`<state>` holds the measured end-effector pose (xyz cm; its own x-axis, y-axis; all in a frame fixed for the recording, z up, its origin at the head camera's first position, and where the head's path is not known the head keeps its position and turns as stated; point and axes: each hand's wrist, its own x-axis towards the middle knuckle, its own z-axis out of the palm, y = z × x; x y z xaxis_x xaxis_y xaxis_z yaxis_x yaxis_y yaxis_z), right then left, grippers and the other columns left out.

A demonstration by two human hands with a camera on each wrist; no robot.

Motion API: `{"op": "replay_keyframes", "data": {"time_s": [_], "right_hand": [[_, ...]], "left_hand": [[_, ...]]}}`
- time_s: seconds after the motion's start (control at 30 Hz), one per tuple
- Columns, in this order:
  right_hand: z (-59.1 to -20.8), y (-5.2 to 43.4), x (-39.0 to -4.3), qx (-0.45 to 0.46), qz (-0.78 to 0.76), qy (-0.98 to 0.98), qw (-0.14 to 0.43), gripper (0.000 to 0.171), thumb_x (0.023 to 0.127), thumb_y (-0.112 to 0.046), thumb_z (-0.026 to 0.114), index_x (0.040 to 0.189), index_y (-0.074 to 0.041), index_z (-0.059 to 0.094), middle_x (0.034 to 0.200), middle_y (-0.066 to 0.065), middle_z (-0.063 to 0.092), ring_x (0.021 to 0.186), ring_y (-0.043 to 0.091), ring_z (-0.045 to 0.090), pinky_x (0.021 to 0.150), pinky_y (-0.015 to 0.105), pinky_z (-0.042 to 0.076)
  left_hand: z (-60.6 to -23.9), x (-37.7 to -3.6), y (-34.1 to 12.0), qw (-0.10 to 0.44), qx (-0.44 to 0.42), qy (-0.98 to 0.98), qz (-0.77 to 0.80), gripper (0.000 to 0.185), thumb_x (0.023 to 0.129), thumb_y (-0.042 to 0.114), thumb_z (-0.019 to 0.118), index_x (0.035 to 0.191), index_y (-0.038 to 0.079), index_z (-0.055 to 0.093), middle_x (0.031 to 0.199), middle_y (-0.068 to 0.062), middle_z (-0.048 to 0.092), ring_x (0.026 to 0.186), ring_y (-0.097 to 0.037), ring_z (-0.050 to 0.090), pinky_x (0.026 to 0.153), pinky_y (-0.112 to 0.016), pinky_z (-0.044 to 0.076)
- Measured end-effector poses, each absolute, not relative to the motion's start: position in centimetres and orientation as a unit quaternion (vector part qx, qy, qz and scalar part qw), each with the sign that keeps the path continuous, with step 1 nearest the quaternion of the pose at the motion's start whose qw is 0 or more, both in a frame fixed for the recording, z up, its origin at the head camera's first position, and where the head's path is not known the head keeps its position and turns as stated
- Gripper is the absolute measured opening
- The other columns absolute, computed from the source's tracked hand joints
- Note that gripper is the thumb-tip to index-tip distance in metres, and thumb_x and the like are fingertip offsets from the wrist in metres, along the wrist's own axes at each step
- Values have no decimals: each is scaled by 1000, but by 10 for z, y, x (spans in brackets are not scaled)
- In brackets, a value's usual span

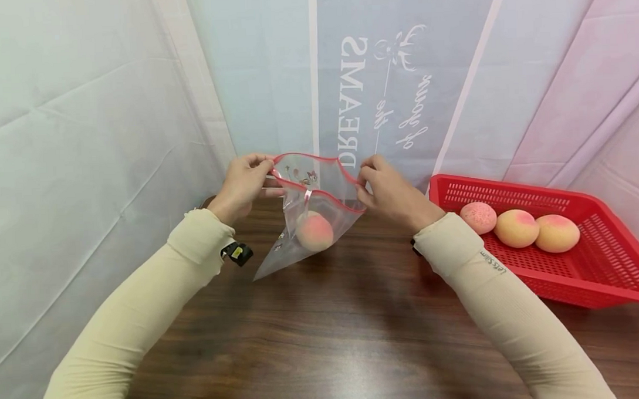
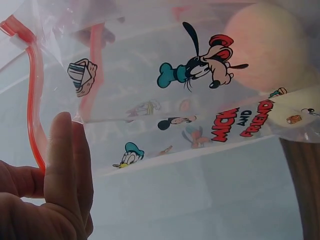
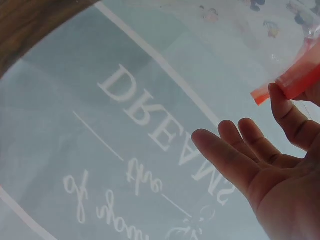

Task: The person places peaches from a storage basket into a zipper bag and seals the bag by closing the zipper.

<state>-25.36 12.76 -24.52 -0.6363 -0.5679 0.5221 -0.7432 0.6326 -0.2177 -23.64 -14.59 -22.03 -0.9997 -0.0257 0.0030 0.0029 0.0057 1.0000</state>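
By the grip of the left hand (image 2: 64, 185), the red edge (image 2: 34, 100) of a clear bag (image 2: 145, 85) is pinched. Cartoon figures (image 2: 200, 69) and red lettering (image 2: 225, 126) are printed on it. Inside, at upper right, a peach (image 2: 267, 47) is seen; below, brown desk (image 2: 304, 185) is shown.

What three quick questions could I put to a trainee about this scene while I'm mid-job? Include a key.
1. Multiple choice: how many peach-like fruits show in the red basket?
A) two
B) three
C) four

2. True or false: the left hand is gripping a fruit directly.

3. Fill in: the edge strip along the mouth of the clear bag is coloured ____.

Key:
1. B, three.
2. False: it holds the bag's edge, as the right hand does; one fruit is inside the bag.
3. Red.
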Motion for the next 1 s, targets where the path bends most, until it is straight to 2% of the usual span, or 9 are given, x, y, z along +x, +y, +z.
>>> {"op": "replay_keyframes", "data": {"time_s": [0.33, 0.5, 0.67, 0.8, 1.0], "right_hand": [[-219, 121, -262, 351, 219, -884, 220, 5, 91, 3, 58, 87, 5, 61, 115, 27, 53, 97, 39, 56, 83, 45, 55], [-210, 120, -264, 335, 216, -893, 208, 6, 92, 2, 58, 88, 5, 62, 120, 27, 53, 104, 39, 56, 88, 46, 55], [-210, 120, -266, 332, 212, -894, 212, 7, 92, 2, 58, 89, 6, 62, 118, 27, 53, 104, 39, 55, 90, 47, 55], [-212, 121, -268, 326, 212, -895, 219, 7, 92, 1, 59, 89, 6, 63, 117, 26, 54, 103, 38, 55, 89, 46, 55], [-217, 124, -265, 305, 216, -907, 193, 10, 95, -5, 60, 91, 4, 64, 118, 22, 53, 100, 34, 55, 84, 42, 56]], "left_hand": [[-205, -237, -153, 27, 10, -705, -709, 25, 104, 5, 42, 122, -7, 54, 98, -12, 54, 69, -14, 70, 70, -28, 64], [-203, -238, -156, 33, 15, -715, -698, 26, 104, 6, 42, 123, -5, 55, 106, -15, 56, 70, -13, 71, 70, -27, 64], [-203, -239, -157, 37, 16, -716, -697, 25, 104, 6, 42, 122, -5, 56, 105, -15, 56, 69, -12, 70, 70, -26, 64], [-204, -239, -156, 41, 14, -716, -697, 24, 103, 6, 43, 121, -5, 56, 104, -15, 56, 68, -12, 70, 69, -26, 64], [-205, -238, -151, 30, 11, -719, -695, 25, 103, 6, 43, 120, -6, 57, 108, -18, 55, 67, -12, 69, 68, -27, 64]]}}
